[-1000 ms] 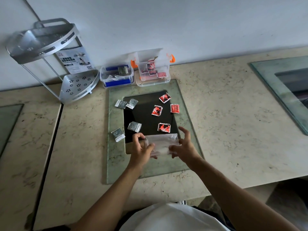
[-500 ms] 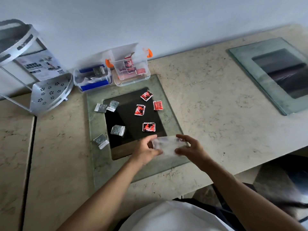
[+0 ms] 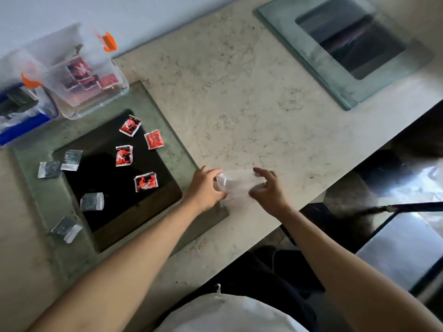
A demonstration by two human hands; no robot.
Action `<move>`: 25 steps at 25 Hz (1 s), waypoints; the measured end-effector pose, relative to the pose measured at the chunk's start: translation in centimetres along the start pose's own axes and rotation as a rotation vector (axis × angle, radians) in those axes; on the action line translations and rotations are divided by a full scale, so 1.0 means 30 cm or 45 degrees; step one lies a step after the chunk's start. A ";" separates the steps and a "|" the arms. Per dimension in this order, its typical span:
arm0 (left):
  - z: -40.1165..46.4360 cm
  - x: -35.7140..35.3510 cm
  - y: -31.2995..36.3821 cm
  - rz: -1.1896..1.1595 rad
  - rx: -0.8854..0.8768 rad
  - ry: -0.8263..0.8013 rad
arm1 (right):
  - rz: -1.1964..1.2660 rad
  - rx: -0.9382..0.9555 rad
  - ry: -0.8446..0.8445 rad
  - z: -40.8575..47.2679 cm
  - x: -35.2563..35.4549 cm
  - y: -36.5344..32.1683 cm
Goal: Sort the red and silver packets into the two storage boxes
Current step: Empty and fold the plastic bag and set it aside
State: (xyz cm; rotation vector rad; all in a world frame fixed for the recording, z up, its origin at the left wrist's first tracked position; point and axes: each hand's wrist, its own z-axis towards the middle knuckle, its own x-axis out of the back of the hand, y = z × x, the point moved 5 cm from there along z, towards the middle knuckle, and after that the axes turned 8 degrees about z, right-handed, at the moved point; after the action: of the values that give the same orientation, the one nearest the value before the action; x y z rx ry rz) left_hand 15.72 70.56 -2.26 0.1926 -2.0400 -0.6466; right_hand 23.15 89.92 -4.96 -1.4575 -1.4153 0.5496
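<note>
Both hands hold a clear plastic bag (image 3: 236, 185) just right of the glass slab: my left hand (image 3: 206, 189) pinches its left end, my right hand (image 3: 269, 190) its right end. Several red packets, such as one (image 3: 145, 182) near my left hand, lie on the dark panel (image 3: 112, 178). Several silver packets lie on the slab's left side, one (image 3: 92, 201) on the panel. At the back left, a clear box with orange clips (image 3: 84, 75) holds red packets, and a box with blue trim (image 3: 21, 111) sits beside it.
The green glass slab (image 3: 172, 149) with the dark panel rests on a marble counter (image 3: 251, 99). A second glass slab (image 3: 345, 46) lies at the back right. The counter's front edge runs diagonally at the right, with dark floor and shiny objects below.
The view swung right and the hands carried the clear bag rightward, off the slab's front edge onto the marble. The metal corner rack went out of view.
</note>
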 end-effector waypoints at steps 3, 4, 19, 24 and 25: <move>0.037 -0.085 0.038 0.285 -0.077 0.051 | -0.282 0.164 0.068 0.060 0.033 0.025; 0.038 -0.103 0.043 0.364 -0.100 0.085 | -0.344 0.219 0.059 0.072 0.035 0.028; -0.005 -0.157 0.027 0.896 -0.070 0.168 | -1.092 0.339 -0.159 0.045 0.031 0.122; 0.003 -0.108 0.047 0.783 -0.069 0.082 | -0.970 0.331 -0.108 0.028 0.025 0.041; 0.001 -0.090 0.045 0.763 -0.094 0.084 | -0.955 0.356 -0.078 0.019 0.017 0.013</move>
State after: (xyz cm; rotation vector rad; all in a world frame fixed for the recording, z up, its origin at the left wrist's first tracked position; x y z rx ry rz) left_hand 17.31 72.75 -3.59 -0.4232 -1.8713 -0.3287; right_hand 22.95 90.65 -5.35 -0.6161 -1.7160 0.2900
